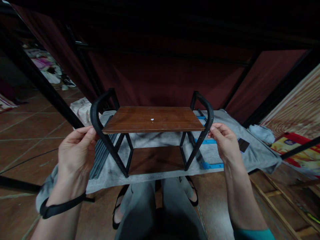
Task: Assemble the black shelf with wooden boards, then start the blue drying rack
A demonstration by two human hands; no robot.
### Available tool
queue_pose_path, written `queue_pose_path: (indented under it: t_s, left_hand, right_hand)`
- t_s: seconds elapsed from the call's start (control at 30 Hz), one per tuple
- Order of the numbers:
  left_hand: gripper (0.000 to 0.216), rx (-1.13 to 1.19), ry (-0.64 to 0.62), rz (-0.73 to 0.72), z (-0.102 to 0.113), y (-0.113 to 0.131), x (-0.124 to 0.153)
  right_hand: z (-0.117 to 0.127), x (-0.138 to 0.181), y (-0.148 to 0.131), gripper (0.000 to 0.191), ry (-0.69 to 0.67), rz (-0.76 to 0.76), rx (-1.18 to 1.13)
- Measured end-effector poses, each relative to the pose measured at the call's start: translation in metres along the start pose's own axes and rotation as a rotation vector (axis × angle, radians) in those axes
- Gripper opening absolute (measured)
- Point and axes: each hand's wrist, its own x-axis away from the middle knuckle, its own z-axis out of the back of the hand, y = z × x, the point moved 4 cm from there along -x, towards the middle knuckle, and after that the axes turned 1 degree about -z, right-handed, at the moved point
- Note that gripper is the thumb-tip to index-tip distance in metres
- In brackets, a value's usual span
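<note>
A small two-tier shelf (152, 121) with brown wood-look boards and a black tubular frame stands upright in front of me on a grey cloth. Its upper board has a small white mark, and the lower board (156, 160) is partly hidden below it. My left hand (76, 151), a black band on its wrist, is closed with thumb and fingers pinched at the left side of the frame. On the other side, my right hand (226, 143) pinches at the frame's right bend. The exact contact of the fingertips is partly hidden on both sides.
Dark grey tubes (100, 160) lie left of the shelf. To its right are a frame with blue strips (212, 165) and a phone (243, 145) on the grey cloth (225, 116). Black bars (50, 86) and a maroon curtain (162, 80) surround the spot. A red-yellow box (295, 146) stands right.
</note>
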Motion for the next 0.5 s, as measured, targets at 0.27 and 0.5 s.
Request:
queue_pose_path:
  t_s: [0.27,0.5]
  left_hand:
    - [0.018,-0.005,0.004,0.034,-0.0001,-0.0005,-0.0006]
    - [0.023,-0.001,0.023,0.035,0.0027,-0.0008,-0.0017]
  right_hand:
    - [0.0011,0.0058,0.0015,0.023,0.012,0.006,0.007]
    - [0.0008,0.0000,0.0021,0.019,0.004,-0.006,-0.015]
